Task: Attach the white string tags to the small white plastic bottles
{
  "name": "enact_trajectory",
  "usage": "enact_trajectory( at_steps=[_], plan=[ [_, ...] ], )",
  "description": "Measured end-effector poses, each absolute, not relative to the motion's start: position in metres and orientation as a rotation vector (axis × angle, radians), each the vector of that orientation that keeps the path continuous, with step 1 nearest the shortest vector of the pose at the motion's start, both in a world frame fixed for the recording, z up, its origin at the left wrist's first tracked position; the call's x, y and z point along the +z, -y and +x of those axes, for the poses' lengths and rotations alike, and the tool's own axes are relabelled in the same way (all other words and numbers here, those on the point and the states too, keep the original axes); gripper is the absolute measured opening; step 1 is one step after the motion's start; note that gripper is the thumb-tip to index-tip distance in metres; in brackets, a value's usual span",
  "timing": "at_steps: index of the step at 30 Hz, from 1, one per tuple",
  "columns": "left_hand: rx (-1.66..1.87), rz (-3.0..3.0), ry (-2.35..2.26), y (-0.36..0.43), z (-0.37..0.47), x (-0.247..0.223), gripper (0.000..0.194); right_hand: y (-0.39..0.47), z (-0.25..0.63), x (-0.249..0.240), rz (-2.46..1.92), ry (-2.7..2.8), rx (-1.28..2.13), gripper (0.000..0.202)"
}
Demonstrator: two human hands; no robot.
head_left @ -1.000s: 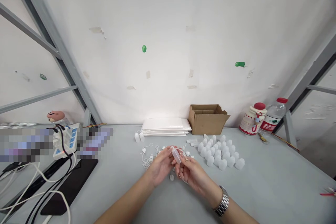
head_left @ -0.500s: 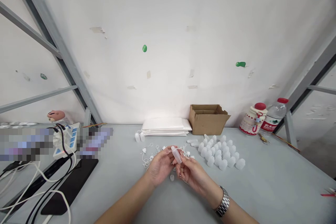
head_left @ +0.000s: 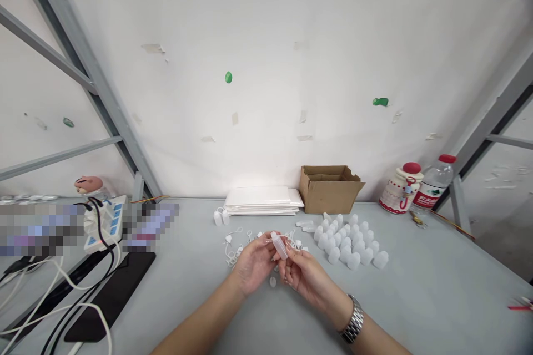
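the plainest lettering i could see stood to my right: white chinese characters on the red label point(head_left: 426, 199) of the water bottle point(head_left: 438, 178), the first ones looking like 农夫, the rest too small for me to read. a green emblem point(head_left: 435, 192) sat above them. on my left, the power strip point(head_left: 109, 228) bore blue patches point(head_left: 115, 215) and a blue triangle point(head_left: 91, 240), any print there illegible to me. the jar point(head_left: 395, 191) carried red markings, also too small.
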State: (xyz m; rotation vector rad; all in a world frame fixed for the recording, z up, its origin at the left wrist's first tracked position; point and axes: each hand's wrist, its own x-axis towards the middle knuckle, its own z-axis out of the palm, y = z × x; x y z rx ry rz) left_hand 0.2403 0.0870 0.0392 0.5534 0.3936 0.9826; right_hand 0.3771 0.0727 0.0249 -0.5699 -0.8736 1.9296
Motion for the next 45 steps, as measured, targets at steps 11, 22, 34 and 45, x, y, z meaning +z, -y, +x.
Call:
enact_trajectory(
  at_steps=[11, 22, 34, 45],
  plan=[
    [0.993, 0.579, -0.407, -0.087, 0.24, 0.04, 0.014, -0.072, 0.377, 0.025, -0.595, 0.883, 1.912, 0.032],
    [1.047, 0.666, -0.453, -0.086, 0.243, 0.036, 0.014, -0.073, 0.374, 0.018, -0.584, 0.819, 1.938, 0.03],
    [1.118, 0.819, -0.75, -0.098, 0.231, 0.043, 0.036, -0.075, 0.381, 0.028, -0.638, 0.755, 1.906, 0.026],
    [0.501, 1.857, -1.138, -0.106, 0.199, 0.037, 0.047, -0.083, 0.394, 0.032, -0.696, 0.781, 1.774, 0.024]
  ],
)
